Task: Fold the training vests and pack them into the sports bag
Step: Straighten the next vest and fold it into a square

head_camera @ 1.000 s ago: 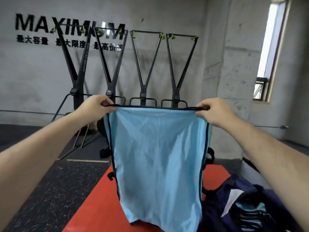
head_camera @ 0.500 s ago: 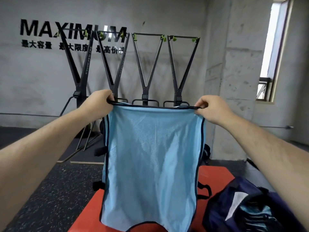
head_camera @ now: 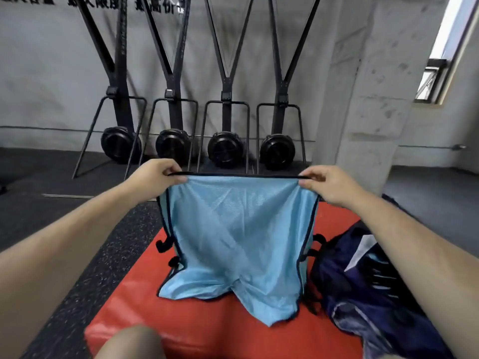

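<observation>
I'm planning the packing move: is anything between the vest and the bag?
Nothing visible. The vest, pinched at its top edge by the left hand and right hand, hangs with its lower end resting on the mat. The bag lies directly beside it, on its right.

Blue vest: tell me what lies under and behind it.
The lower end of the blue vest rests on the red mat. Black strap loops poke out beside it; what they belong to is covered. The left hand and right hand pinch its top edge.
</observation>
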A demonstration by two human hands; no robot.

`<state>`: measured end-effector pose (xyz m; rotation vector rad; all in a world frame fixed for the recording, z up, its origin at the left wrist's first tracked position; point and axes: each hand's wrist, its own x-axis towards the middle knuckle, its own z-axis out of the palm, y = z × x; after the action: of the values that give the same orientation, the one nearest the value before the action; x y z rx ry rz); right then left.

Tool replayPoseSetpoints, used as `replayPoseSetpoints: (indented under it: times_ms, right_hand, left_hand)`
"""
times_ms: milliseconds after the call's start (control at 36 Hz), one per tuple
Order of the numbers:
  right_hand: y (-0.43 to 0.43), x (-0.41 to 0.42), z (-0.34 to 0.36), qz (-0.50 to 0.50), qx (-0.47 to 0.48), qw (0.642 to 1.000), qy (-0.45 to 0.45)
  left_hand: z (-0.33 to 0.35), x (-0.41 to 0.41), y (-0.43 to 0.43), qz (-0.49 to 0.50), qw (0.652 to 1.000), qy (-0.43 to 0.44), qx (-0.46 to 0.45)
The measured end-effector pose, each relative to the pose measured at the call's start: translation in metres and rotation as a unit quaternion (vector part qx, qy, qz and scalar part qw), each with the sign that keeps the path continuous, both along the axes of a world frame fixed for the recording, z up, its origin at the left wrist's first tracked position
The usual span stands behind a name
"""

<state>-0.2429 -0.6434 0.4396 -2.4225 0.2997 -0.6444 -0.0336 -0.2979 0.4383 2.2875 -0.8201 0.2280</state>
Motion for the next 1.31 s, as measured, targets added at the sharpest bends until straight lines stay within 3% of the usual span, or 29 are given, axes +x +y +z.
replayPoseSetpoints:
  times_ms: [167, 333, 639, 778, 1000, 1083, 1194, 1250, 1306]
  right_hand:
    - [0.002, -0.001, -0.05, -0.002, -0.012, 0.998, 0.055]
    - [0.004, 0.005, -0.068, -0.04, -0.094, 0.994, 0.03]
    - [0.008, 0.009, -0.068, -0.055, -0.093, 0.994, 0.028]
    - [0.015, 0.014, -0.062, -0.056, -0.064, 0.996, 0.02]
    - [0.04, 0.032, -0.031, -0.059, 0.016, 0.998, 0.019]
    - [0.042, 0.03, -0.017, -0.028, -0.091, 0.994, 0.054]
    - [0.043, 0.021, 0.011, -0.045, -0.356, 0.92, 0.156]
    - [0.04, 0.024, 0.023, -0.049, -0.404, 0.898, 0.168]
    - [0.037, 0.028, 0.033, -0.055, -0.384, 0.904, 0.178]
  left_hand:
    - [-0.043, 0.003, -0.005, -0.012, 1.0, 0.017, 0.022]
    - [-0.065, 0.003, -0.01, -0.02, 0.998, -0.033, 0.042]
    - [-0.077, 0.005, -0.007, -0.006, 0.998, -0.032, 0.055]
    - [-0.074, 0.007, -0.013, 0.019, 0.998, -0.027, 0.053]
    - [-0.029, 0.001, -0.037, -0.005, 0.999, 0.026, -0.043]
    - [-0.011, -0.005, -0.038, -0.058, 0.998, -0.015, 0.015]
    - [0.018, -0.007, -0.034, -0.061, 0.938, -0.225, 0.257]
    - [0.031, -0.003, -0.036, -0.045, 0.925, -0.238, 0.294]
    - [0.044, -0.001, -0.037, -0.042, 0.93, -0.217, 0.295]
